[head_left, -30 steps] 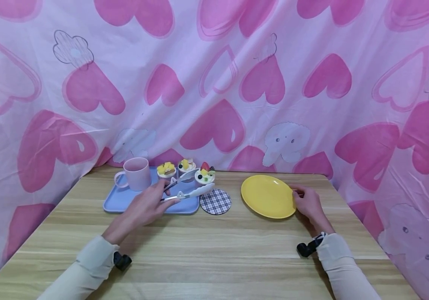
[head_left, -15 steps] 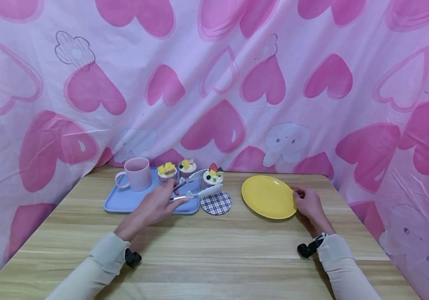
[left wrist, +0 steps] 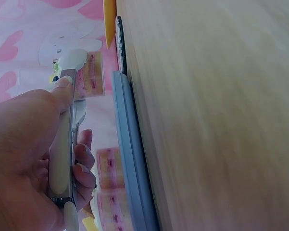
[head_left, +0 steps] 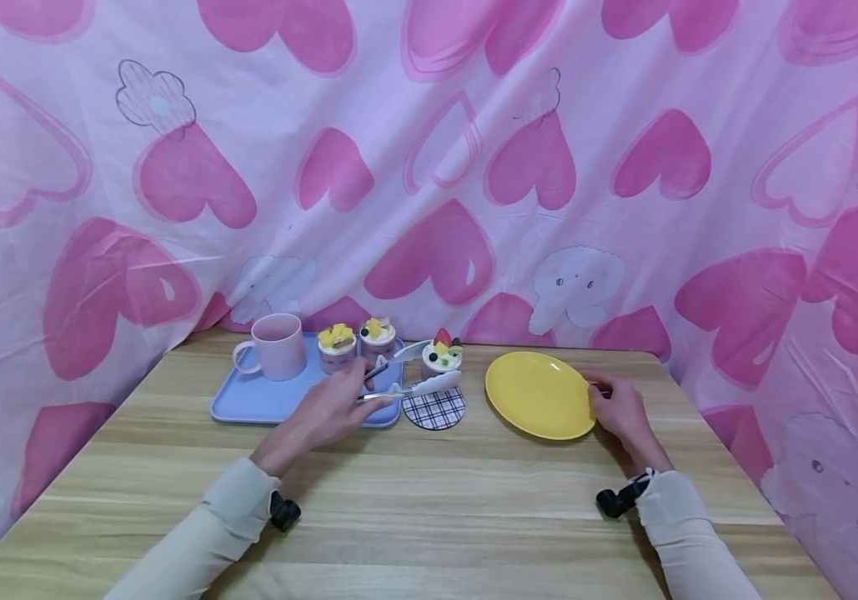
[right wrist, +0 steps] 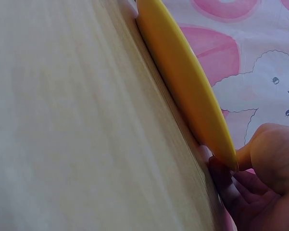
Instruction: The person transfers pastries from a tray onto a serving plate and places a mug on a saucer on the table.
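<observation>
Head view:
- Left hand point(head_left: 334, 408): gripping tongs point(head_left: 436, 383), silver with white tips. The tong arms stand spread, one to each side of the strawberry dessert cup point(head_left: 442, 358).
- Strawberry dessert cup: upright, between the tong tips, off the tray; topped with cream and mixed fruit.
- Coaster point(head_left: 434, 412): round, white with dark check, just right of the tray, in front of the strawberry dessert cup.
- Tray point(head_left: 252, 407): blue, rectangular. Bears a pink mug point(head_left: 282, 350), handle to the left; a mango dessert cup point(head_left: 336, 358); and behind it to the right, another dessert cup point(head_left: 378, 336) with yellow and dark fruit.
- Right hand point(head_left: 622, 414): pinching the right rim of a plate point(head_left: 537, 396), yellow, oval in outline as seen.
- Table point(head_left: 429, 517): wood-grained.
- Cloth point(head_left: 429, 158): pink, heart-printed, hung behind.

Left wrist view (turned sideways):
- Left hand: thumb along one tong arm, fingers curled at the other.
- Strawberry dessert cup: clear-sided, layered pink and tan, held at the tips; a gap shows between its base and the coaster.
- Two layered cups on the tray, partly behind the hand.

Right wrist view (turned sideways):
- Right hand: thumb on the upper side of the plate's edge, fingers beneath.
- Plate: seen edge-on, close to the table.
</observation>
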`<state>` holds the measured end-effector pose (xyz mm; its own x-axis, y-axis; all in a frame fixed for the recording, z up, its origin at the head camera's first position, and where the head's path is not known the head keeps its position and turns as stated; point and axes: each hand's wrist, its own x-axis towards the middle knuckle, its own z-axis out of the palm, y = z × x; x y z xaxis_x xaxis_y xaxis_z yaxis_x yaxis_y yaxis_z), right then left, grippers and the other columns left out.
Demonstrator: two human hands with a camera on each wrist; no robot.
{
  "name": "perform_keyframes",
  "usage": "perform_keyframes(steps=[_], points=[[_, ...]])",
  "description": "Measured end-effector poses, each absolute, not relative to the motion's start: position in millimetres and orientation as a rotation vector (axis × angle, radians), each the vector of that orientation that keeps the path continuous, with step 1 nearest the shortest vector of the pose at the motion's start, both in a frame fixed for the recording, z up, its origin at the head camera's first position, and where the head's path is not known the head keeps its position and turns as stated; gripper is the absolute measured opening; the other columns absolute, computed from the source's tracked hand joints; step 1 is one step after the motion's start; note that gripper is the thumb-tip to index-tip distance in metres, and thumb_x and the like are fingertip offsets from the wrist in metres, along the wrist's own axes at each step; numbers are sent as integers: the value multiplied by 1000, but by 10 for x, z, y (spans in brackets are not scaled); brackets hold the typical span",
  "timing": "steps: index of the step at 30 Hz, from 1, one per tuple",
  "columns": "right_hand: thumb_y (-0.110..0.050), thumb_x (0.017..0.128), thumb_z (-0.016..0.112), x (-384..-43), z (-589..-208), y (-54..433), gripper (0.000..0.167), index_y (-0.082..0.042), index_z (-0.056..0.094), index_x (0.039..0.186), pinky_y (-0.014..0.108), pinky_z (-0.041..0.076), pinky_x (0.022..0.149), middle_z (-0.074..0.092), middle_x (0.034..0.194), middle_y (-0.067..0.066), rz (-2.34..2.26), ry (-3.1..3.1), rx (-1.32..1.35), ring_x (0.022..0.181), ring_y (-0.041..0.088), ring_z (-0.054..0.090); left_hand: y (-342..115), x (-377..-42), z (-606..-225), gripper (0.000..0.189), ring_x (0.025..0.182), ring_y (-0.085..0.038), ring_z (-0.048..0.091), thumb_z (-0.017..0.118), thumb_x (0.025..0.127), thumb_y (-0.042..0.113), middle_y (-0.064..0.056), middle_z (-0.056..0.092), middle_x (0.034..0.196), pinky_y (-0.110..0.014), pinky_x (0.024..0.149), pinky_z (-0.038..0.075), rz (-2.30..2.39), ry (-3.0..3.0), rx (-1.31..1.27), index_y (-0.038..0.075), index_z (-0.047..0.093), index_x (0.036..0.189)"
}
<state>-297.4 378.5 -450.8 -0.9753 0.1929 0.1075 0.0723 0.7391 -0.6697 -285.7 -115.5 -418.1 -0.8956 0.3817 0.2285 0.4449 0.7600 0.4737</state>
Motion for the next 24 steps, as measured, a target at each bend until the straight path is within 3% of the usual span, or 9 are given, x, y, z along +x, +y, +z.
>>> perform_keyframes(steps=[6,14,24], points=[[-15,112,50,-2972,-4501,3783,41,-6,62,150,33,50,90,65,137,25,1069,-2767,-221,116,34,60,-1061,-2897,-4206,62,81,-14,60,76,101,48,-1,67,105,-34,70,54,-782,-2792,-705,7,53,141],[-16,113,49,-2976,-4504,3782,42,-6,61,152,30,50,88,64,139,25,1085,-2774,-240,116,34,59,-914,-2931,-4218,58,81,-15,59,75,101,50,0,63,104,-31,69,52,-849,-2830,-689,12,52,138],[-15,112,49,-2979,-4504,3786,42,-6,61,152,33,51,91,64,138,25,1101,-2775,-251,118,35,59,-755,-2957,-4220,57,75,-12,58,76,100,50,3,61,99,-27,60,48,-873,-2844,-677,11,53,135]])
